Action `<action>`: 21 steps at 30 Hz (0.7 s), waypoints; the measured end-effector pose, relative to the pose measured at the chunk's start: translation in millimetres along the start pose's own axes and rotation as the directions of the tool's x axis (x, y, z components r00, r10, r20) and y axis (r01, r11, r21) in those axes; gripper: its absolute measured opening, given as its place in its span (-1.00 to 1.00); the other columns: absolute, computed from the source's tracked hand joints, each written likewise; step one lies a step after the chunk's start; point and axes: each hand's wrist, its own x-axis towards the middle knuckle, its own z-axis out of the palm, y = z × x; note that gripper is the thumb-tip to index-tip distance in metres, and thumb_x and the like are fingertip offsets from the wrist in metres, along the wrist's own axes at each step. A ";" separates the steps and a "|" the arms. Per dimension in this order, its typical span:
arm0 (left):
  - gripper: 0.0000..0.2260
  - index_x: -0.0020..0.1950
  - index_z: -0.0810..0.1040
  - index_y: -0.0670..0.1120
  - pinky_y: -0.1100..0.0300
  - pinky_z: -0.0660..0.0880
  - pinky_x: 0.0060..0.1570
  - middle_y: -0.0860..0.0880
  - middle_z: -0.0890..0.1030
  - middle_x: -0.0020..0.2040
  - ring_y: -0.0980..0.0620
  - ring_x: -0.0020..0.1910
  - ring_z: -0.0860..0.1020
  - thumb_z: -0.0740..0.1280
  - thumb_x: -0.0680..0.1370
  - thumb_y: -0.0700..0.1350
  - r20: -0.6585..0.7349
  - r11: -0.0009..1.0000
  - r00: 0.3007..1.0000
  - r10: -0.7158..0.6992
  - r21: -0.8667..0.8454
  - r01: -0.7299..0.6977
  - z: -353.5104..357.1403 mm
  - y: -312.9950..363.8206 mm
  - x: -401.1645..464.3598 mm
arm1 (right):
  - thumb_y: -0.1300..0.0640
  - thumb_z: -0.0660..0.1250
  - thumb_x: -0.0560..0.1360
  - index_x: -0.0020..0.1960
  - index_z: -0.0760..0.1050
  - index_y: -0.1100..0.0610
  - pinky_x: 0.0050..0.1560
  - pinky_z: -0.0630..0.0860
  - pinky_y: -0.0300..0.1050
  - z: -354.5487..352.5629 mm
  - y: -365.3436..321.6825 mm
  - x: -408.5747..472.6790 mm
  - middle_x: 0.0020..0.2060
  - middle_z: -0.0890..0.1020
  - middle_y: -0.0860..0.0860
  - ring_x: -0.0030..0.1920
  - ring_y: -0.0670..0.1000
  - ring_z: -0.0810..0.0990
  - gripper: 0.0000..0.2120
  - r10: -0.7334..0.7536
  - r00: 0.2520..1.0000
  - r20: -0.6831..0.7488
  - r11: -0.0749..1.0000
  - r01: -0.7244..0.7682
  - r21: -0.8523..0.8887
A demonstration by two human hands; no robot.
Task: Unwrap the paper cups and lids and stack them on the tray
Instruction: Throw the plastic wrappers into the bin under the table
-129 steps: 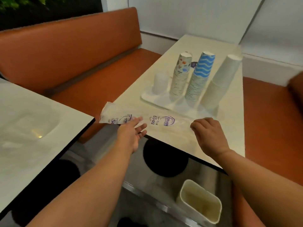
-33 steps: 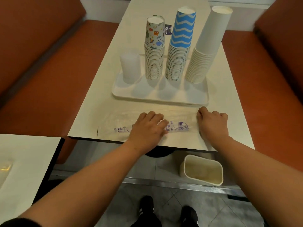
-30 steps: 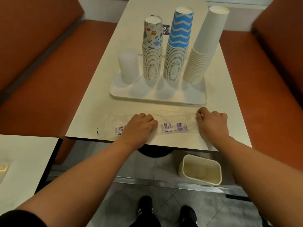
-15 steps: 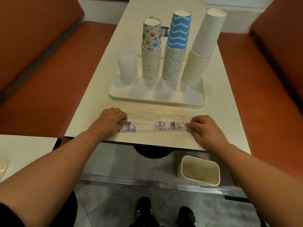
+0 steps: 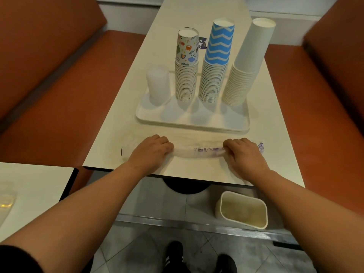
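Note:
A white tray on the cream table holds a short stack of clear lids, a stack of patterned cups, a stack of blue zigzag cups and a stack of plain white cups. In front of the tray lies an empty clear plastic wrapper with purple print, rolled into a narrow strip. My left hand curls its fingers over the wrapper's left part. My right hand curls over its right part.
Orange bench seats run along both sides of the table. A cream bin stands on the floor under the table's near edge. A second white table is at the lower left. My shoes show on the tiled floor.
The wrapper lay flat and spread; now it is rolled into a narrow strip. Both hands have closed over it, the left hand having slid left along it earlier and now back toward the middle.

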 end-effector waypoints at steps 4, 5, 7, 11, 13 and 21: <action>-0.77 0.18 0.51 -0.05 0.10 0.30 -0.14 -0.11 0.59 -0.04 -0.06 -0.14 0.40 0.08 0.69 -0.06 0.205 0.977 0.957 -0.207 -0.008 0.214 -10.0 -1.4 17.0 | 0.15 0.13 0.62 0.03 0.45 0.08 -0.11 0.25 0.00 -0.6 -4.5 17.2 -0.19 0.62 0.06 -0.20 0.17 0.43 -0.87 0.131 0.984 0.118 0.989 -0.122 -0.079; -0.76 0.19 0.49 -0.04 0.09 0.31 -0.17 -0.10 0.58 -0.10 -0.07 -0.16 0.41 0.08 0.69 -0.01 0.220 0.971 0.948 -0.231 -0.009 0.238 -11.4 -2.5 21.0 | 0.11 0.08 0.64 0.04 0.41 0.06 -0.07 0.26 0.01 0.2 -4.4 19.9 -0.20 0.63 0.05 -0.21 0.17 0.46 -0.86 0.154 0.977 0.145 0.983 -0.137 -0.119; -0.74 0.12 0.47 -0.02 0.09 0.29 -0.23 -0.03 0.52 -0.18 -0.07 -0.20 0.43 0.10 0.67 0.10 0.256 0.962 0.929 -0.268 0.015 0.274 -14.4 -7.8 27.7 | -0.01 0.00 0.67 0.07 0.35 0.06 0.02 0.27 0.02 0.4 -0.7 24.2 -0.26 0.63 0.05 -0.23 0.17 0.53 -0.79 0.206 0.963 0.174 0.966 -0.172 -0.195; -0.60 -0.22 0.46 -0.06 0.11 0.26 -0.34 0.01 0.50 -0.28 0.03 -0.28 0.43 0.18 0.60 0.23 0.374 0.943 0.874 -0.312 0.014 0.331 -20.7 -23.6 36.3 | -0.25 -0.06 0.63 0.09 0.25 0.04 0.06 0.34 0.05 -5.9 10.8 30.0 -0.29 0.62 0.02 -0.26 0.11 0.58 -0.63 0.326 0.916 0.235 0.920 -0.251 -0.300; -0.57 -0.29 0.44 -0.06 0.12 0.28 -0.33 -0.01 0.49 -0.29 0.05 -0.30 0.43 0.21 0.59 0.24 0.420 0.942 0.854 -0.306 0.005 0.335 -23.8 -24.1 40.1 | -0.29 -0.06 0.61 0.11 0.26 0.02 0.09 0.32 0.08 -8.7 11.2 31.2 -0.27 0.62 0.01 -0.22 0.09 0.58 -0.60 0.379 0.897 0.225 0.888 -0.284 -0.362; -0.52 -0.33 0.44 -0.09 0.13 0.28 -0.34 -0.03 0.47 -0.31 0.02 -0.30 0.42 0.20 0.58 0.26 0.482 0.946 0.822 -0.303 0.044 0.322 -30.5 -16.4 45.1 | 0.10 0.19 0.57 0.17 0.63 0.19 0.14 0.51 0.09 26.9 -20.1 5.9 0.08 0.64 0.17 0.04 0.27 0.59 -0.67 -0.105 0.994 -0.039 0.990 0.108 0.089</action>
